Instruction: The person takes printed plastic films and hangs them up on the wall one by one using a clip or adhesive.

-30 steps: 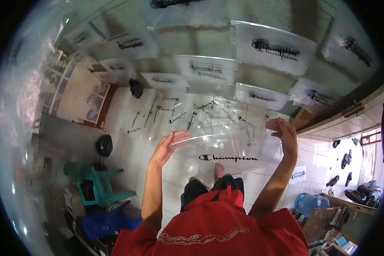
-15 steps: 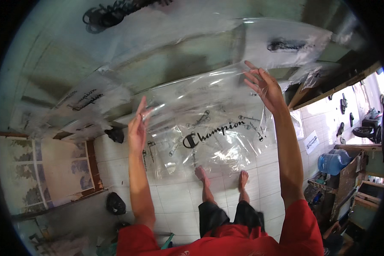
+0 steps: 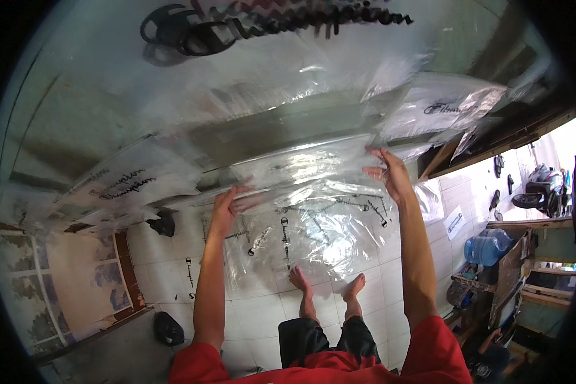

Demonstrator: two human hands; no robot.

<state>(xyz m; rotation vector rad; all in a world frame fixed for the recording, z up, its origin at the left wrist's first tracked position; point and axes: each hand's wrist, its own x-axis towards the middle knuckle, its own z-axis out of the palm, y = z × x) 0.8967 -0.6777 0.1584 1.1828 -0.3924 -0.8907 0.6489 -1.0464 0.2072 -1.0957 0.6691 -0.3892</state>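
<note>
A clear plastic sheet [image 3: 307,163] stretches between my hands in a glossy, creased band, just in front of a greenish upright surface. My left hand [image 3: 229,208] is at its left end, with the fingers reaching toward the middle and slightly blurred. At the right end, my right hand [image 3: 392,176] has the plastic at its fingertips, some fingers held apart. Both hands appear to hold the sheet's edge, though the thumbs' grip is partly hidden. Below, clear plastic with black lettering [image 3: 329,237] covers the tiles before my feet. A larger lettered clear sheet [image 3: 307,77] fills the top.
Other lettered plastic sheets hang at the left [image 3: 118,182] and right [image 3: 448,105]. Black bags [image 3: 168,328] lie on the floor at left. A blue water jug [image 3: 488,247] stands on a wooden shelf unit at right. A motorbike [image 3: 547,192] and sandals are beyond.
Both hands have moved lower in the view, and the stretched sheet's lettering no longer shows clearly between them. The large lettered sheet at the top takes up more of the picture.
</note>
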